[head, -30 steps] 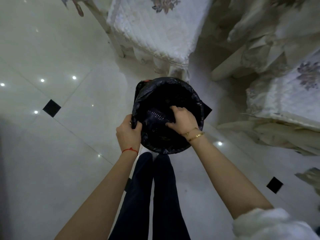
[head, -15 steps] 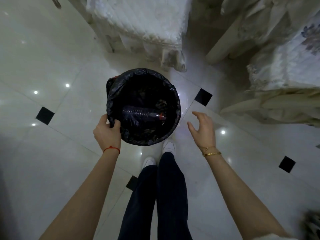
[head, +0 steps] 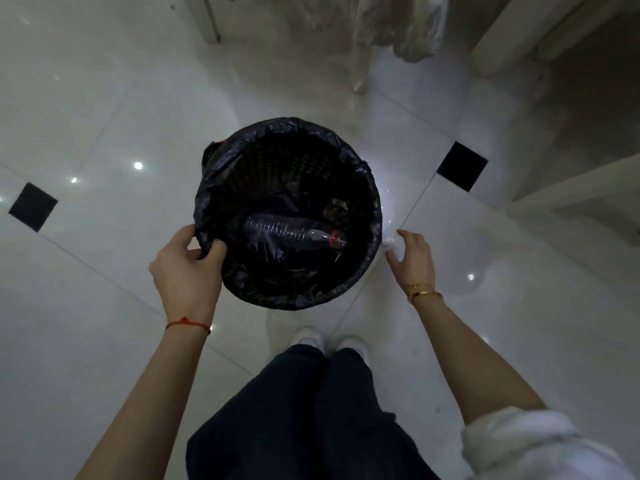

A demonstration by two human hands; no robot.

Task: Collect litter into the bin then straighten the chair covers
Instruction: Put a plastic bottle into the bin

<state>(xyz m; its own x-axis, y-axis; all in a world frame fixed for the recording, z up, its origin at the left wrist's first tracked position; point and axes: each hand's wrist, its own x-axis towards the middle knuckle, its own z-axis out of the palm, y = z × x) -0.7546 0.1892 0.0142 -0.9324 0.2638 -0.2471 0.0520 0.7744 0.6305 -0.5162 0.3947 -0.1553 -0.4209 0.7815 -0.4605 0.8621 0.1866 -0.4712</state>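
A round bin (head: 363, 174) lined with a black bag is in the middle of the view, above the white floor. A clear plastic bottle (head: 291, 231) with a red cap ring lies on its side inside, with some dark scraps near it. My left hand (head: 187, 268) grips the bag-covered rim at the bin's near-left edge. My right hand (head: 412, 258) is open with fingers spread, just right of the bin. A small white scrap (head: 389, 241) lies by its fingertips; whether they touch it I cannot tell. The hem of a white chair cover (head: 408, 32) hangs at the top.
Glossy white floor tiles with small black insets (head: 462, 166) surround the bin. Pale chair legs (head: 209, 19) stand at the top left, and cream furniture (head: 568, 192) fills the right edge. My dark trousers and white shoes (head: 311, 336) are directly below the bin.
My right hand came out of the bin, leaving the bottle inside, and now hovers open beside it. The view tilted down, so the chairs slid toward the top.
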